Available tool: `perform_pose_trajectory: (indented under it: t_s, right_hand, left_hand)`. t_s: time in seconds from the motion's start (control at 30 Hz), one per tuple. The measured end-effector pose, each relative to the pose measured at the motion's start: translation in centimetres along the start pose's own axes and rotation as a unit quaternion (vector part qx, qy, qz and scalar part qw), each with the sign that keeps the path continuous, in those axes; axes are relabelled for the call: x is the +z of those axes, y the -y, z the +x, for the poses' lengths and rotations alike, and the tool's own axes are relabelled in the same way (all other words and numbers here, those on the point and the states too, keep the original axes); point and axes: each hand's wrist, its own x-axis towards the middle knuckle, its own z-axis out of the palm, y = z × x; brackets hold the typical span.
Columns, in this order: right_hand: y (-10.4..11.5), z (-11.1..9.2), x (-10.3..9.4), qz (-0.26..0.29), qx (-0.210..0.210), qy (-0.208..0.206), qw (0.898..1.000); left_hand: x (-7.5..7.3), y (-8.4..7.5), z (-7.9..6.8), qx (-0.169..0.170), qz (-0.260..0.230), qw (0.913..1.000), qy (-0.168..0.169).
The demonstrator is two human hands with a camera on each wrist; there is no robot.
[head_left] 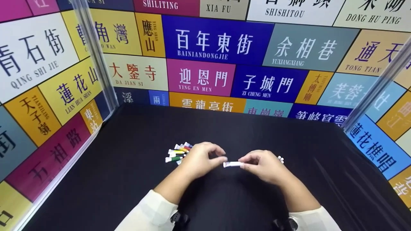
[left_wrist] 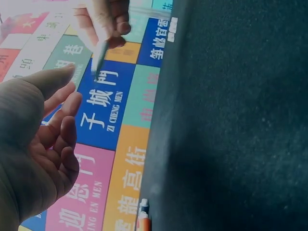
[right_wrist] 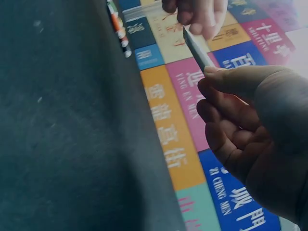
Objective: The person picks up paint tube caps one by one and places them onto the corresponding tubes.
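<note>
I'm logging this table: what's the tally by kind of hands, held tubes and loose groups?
Hands (left hand, right hand): 2
Held white tube: 1
Group of coloured tubes: 1
Group of white pieces: 1
Total: 5, each group counted once

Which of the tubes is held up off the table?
The white tube, pinched in the right hand. The others in view, such as the green one, lie on the table.
</note>
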Motion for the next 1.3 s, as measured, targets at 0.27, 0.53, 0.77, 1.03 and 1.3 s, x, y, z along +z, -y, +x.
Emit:
perform_pose_trajectory:
  t_s: [0.27, 0.53, 0.77, 1.03, 1.3]
  right_hand:
    - [-1.9, 0.3, 1.2, -0.023, 0.031, 0.056, 0.998]
    - [-2.7, 0.5, 2.0, -0.022, 0.047, 0.086, 0.995]
    - [-3.2, 0.3, 2.4, -0.025, 0.055, 0.101, 0.993]
    - [-3.5, 0.4, 2.4, -0.030, 0.048, 0.107, 0.993]
    - [-4.0, 0.3, 1.6, -0.010, 0.037, 0.112, 0.993]
  left_hand:
    - [-0.4, 1.2, 0.3, -0.058, -0.051, 0.9961, -0.043]
    - [-0.6, 2.1, 0.5, -0.085, -0.054, 0.9924, -0.072]
    - [-0.7, 3.7, 0.7, -0.111, -0.060, 0.9876, -0.093]
    - [-2.6, 6.3, 0.7, -0.153, -0.073, 0.9819, -0.085]
    - [-4.3, 9.1, 0.0, -0.167, -0.023, 0.9849, -0.040]
